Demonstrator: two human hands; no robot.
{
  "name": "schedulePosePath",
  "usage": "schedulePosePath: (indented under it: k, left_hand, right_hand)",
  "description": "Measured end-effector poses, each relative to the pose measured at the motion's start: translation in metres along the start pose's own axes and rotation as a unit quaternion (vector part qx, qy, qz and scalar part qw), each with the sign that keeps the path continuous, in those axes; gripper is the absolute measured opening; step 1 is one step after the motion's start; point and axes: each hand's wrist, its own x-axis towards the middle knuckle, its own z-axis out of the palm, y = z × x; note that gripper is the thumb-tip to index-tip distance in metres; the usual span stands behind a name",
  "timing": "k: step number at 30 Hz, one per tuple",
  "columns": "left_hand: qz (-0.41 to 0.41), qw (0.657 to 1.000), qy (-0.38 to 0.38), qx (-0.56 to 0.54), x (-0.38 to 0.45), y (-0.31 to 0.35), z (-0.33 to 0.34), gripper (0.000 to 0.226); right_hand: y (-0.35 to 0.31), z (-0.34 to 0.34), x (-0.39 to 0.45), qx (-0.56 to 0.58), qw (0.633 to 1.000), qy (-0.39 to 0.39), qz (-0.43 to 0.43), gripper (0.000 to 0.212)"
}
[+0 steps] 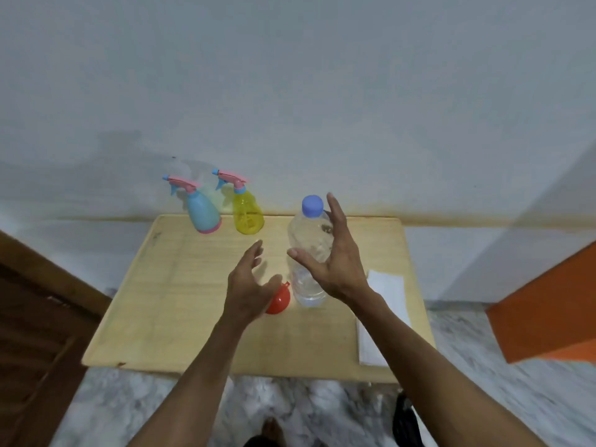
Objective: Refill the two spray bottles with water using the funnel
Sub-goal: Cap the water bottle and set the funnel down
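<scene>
Two spray bottles stand at the back of the small wooden table (167, 304): a blue one (201, 211) on the left and a yellow one (246, 214) beside it, both with pink trigger heads on. A clear water bottle (304, 279) with a blue cap stands upright at the middle right. A red funnel (279, 300) lies on the table just left of it. My left hand (248, 285) hovers open above the funnel, partly hiding it. My right hand (332, 253) is open, fingers spread in front of the water bottle, holding nothing.
A folded white cloth (385, 291) lies near the table's right edge. A wall rises right behind the table. Dark wooden furniture (35, 317) stands to the left and an orange surface (548, 314) to the right. The floor below is marbled.
</scene>
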Motion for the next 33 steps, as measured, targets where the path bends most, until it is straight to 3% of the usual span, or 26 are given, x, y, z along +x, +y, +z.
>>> schedulePosePath:
  k: [2, 9, 13, 17, 22, 26, 33]
  left_hand:
    - [-0.043, 0.998, 0.018, 0.052, 0.000, -0.022, -0.002, 0.078]
    - [-0.056, 0.987, -0.077, 0.130, 0.009, -0.074, 0.025, 0.061]
    - [-0.034, 0.989, -0.052, 0.135, 0.013, -0.092, 0.038, 0.036]
    - [-0.011, 0.992, -0.033, 0.122, 0.009, -0.096, 0.041, 0.025]
    - [-0.028, 0.993, -0.045, 0.109, 0.007, -0.091, 0.026, 0.027]
    - [-0.002, 0.994, -0.037, 0.101, 0.012, -0.077, 0.003, 0.019]
    - [0.022, 0.997, -0.017, 0.067, 0.040, -0.049, -0.012, 0.021]
  right_hand:
    - [0.008, 0.011, -0.003, 0.000, 0.999, 0.035, -0.001, 0.112]
    - [0.017, 0.035, -0.001, -0.009, 0.991, 0.124, 0.042, 0.102]
    - [0.020, 0.044, -0.001, -0.017, 0.987, 0.145, 0.062, 0.095]
    - [0.021, 0.048, -0.004, -0.015, 0.983, 0.171, 0.057, 0.095]
    - [0.014, 0.045, -0.001, -0.069, 0.984, 0.166, -0.001, 0.100]
    - [0.001, 0.035, 0.002, -0.074, 0.989, 0.125, 0.010, 0.096]
    - [-0.002, 0.017, 0.021, -0.100, 0.983, 0.148, -0.046, 0.090]
